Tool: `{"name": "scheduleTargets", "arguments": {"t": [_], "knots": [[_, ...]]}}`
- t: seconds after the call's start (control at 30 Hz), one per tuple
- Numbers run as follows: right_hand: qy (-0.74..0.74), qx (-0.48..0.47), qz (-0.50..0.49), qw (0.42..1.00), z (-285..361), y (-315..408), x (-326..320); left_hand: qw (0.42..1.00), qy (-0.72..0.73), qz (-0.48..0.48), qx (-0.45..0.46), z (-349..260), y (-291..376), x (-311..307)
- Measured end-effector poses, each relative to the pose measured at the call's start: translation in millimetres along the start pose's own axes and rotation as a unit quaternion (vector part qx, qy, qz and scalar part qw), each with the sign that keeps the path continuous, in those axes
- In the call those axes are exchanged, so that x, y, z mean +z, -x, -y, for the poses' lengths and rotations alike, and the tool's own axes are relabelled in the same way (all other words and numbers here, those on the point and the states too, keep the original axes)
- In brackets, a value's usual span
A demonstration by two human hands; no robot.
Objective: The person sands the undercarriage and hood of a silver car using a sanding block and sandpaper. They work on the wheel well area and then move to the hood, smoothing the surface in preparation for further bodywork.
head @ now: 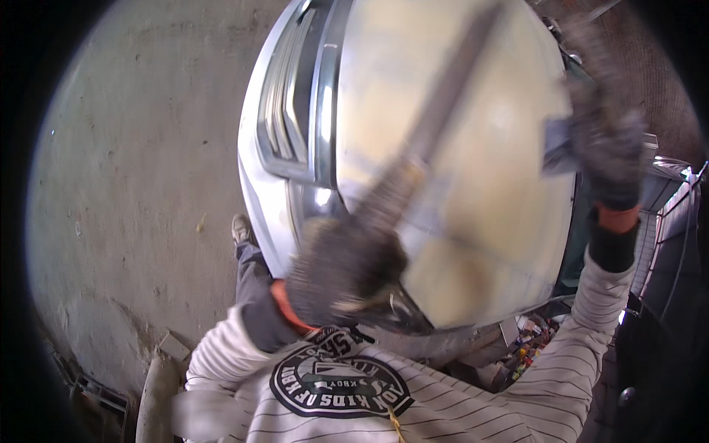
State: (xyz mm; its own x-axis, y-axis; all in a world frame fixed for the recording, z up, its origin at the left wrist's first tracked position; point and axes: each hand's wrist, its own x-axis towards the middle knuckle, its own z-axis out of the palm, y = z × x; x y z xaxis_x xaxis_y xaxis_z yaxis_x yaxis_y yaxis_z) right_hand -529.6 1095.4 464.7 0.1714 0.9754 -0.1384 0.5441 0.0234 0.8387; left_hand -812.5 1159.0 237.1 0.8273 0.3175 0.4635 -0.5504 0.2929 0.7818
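My left hand (349,271), in a dark work glove, is closed around the handle of a long dark tool (448,94). Motion blurs the tool, which slants up and right over a car's hood (509,210) with cream and greyish patches. At the hood's far right edge is my right hand (606,147), also gloved and blurred, with a small grey block (558,145) held in it. Whether that block touches the hood cannot be told. The car's grille (288,94) and a headlight (407,313) border the hood on the left and below.
Concrete floor (138,166) spans the left side, where one of my shoes (241,228) stands by the bumper. A pile of small colourful litter (526,346) lies below the hood. At the lower left are a pale pipe-like object (158,393) and a dark metal frame (99,387).
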Motion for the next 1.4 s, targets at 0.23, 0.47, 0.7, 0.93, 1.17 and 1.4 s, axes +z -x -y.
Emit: {"name": "scheduleTargets", "arguments": {"t": [0.23, 0.47, 0.7, 0.93, 1.17, 1.4], "knots": [[-0.502, 0.090, 0.111, 0.853, 10, -23, 63, 0.868, -0.070, -0.488, -0.054, -114, 117, -116], [-0.572, -0.119, 0.170, 0.794, 93, -39, -3, 0.799, 0.039, -0.599, -0.022, -137, 211, -148], [-0.747, -0.157, 0.079, 0.641, 185, -49, -14, 0.789, 0.085, -0.608, -0.033, -113, 214, -132], [-0.884, -0.075, 0.191, 0.421, 220, -41, -9, 0.789, 0.118, -0.597, -0.081, -109, 198, -121], [-0.376, -0.257, 0.011, 0.890, 207, -12, -8, 0.808, 0.094, -0.572, -0.106, -105, 176, -114], [-0.346, -0.246, -0.026, 0.905, 196, 38, 9, 0.794, 0.055, -0.594, -0.113, -98, 149, -107]]}}
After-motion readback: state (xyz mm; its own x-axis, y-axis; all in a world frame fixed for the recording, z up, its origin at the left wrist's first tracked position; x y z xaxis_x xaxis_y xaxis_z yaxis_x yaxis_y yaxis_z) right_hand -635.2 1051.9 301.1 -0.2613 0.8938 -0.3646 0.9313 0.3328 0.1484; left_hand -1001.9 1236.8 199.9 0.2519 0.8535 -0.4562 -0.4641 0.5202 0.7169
